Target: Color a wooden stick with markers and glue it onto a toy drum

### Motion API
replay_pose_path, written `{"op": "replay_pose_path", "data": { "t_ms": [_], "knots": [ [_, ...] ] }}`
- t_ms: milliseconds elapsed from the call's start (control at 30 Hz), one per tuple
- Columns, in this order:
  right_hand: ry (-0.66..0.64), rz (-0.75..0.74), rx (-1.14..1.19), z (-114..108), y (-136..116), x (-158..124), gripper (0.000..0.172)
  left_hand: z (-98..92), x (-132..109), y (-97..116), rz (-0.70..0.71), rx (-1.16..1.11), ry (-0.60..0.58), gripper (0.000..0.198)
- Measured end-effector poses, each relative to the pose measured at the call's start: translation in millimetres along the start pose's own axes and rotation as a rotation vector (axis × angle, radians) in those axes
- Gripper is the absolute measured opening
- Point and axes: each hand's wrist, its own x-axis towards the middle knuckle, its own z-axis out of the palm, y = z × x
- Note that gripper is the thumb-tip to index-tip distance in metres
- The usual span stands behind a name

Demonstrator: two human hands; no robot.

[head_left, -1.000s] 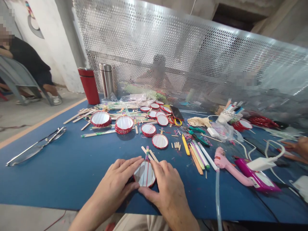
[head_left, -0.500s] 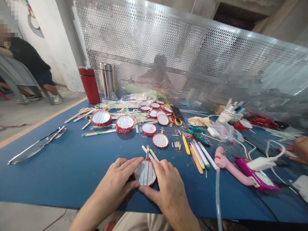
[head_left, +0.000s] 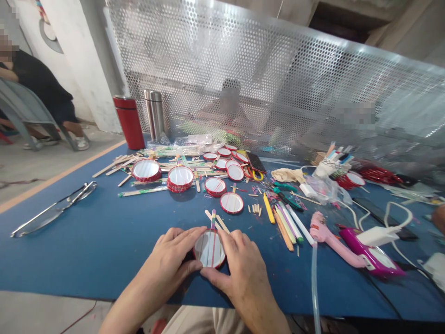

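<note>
Both hands are closed around the same small round red-rimmed lid (head_left: 209, 249), which lies flat on the blue table (head_left: 97, 246) close to its near edge: the left hand (head_left: 174, 262) cups the lid's left side with fingers curled over the rim and thumb pressed under its near edge, and the right hand (head_left: 243, 273) mirrors it on the other side, thumb meeting the lid at the front. Over the last second the grip has hardly altered; the hands have stayed clamped in the same spot, so the piece seems to be pressed or steadied rather than moved. Thin bands appear to run across the lid's white face, though the view is too small to say whether they are rubber bands or painted sticks. Craft sticks (head_left: 216, 220) poke out from behind the lid toward the middle of the table. Farther out sit finished red-rimmed lids (head_left: 231, 203), a row of coloured markers (head_left: 285, 225) and a pink glue gun (head_left: 330, 239) toward the right edge. At that right edge another person's hand (head_left: 440, 218), which reached well onto the table a moment ago, has drawn back almost out of view. A red flask (head_left: 129, 121) and a steel flask (head_left: 155, 115) stand at the far left corner.
</note>
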Motion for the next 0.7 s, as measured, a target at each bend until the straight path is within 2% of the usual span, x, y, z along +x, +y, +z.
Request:
{"op": "replay_pose_path", "data": {
  "t_ms": [700],
  "knots": [
    [-0.033,0.023,0.024,-1.3,-0.1,0.0,0.066,2.4,-1.1,-2.2,0.0,-0.003,-0.001,0.051]
  ]
}}
